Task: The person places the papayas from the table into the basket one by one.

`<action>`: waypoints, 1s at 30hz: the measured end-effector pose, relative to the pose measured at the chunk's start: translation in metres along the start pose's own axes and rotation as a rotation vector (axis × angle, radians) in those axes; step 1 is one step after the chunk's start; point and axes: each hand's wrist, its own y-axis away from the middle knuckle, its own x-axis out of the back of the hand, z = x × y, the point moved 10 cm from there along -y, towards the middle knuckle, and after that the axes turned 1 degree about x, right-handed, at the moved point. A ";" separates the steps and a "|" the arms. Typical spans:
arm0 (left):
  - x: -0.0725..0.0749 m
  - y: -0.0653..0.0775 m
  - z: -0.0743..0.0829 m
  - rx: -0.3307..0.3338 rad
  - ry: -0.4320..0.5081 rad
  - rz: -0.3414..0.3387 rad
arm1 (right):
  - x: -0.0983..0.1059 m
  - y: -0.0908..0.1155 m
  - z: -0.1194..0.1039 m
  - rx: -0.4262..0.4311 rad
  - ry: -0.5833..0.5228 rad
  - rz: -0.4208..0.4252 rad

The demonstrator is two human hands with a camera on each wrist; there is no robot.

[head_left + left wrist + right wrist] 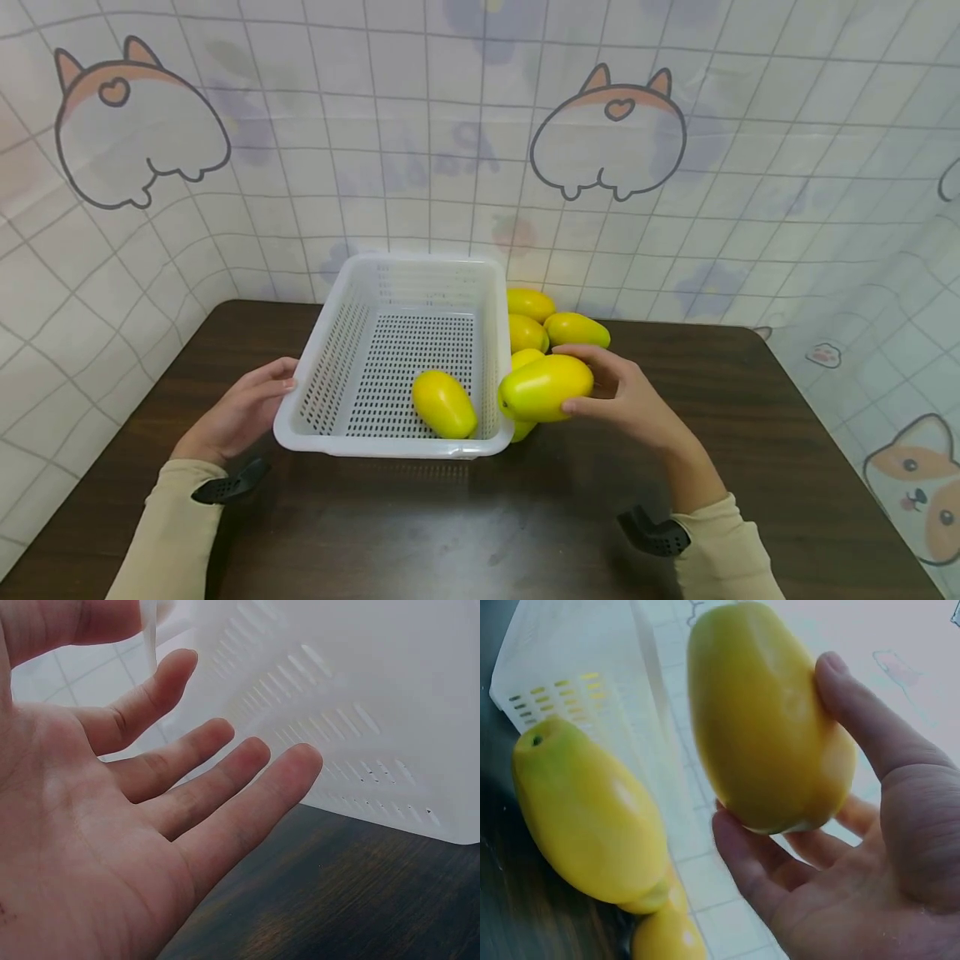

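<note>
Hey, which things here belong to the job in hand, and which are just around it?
Seemingly part of the job:
- papaya-like yellow fruit in the right hand
- white perforated basket, left hand at its rim
- fruit inside the basket
- likely, fruits beside the basket

Just around it:
- corgi-print cloth
- dark wood-grain table
- black wristbands

The basket [405, 447] is white, patterned with rows of slots. The fruit inside it [444, 405] is yellow; the held fruit [543, 388] at its right rim, yellow tinged green; the other fruits [577, 330] right of it, mostly yellow. The tabletop [360, 533] beneath it is dark brown, streaky-grained. Behind it, the white backdrop [442, 212] carries grey grid lines, orange-and-white corgi drawings [607, 146] and pale lilac flowers [708, 287].
</note>
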 end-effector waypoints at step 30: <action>-0.002 0.000 0.001 -0.021 0.036 -0.025 | -0.021 -0.017 -0.001 0.003 -0.009 0.073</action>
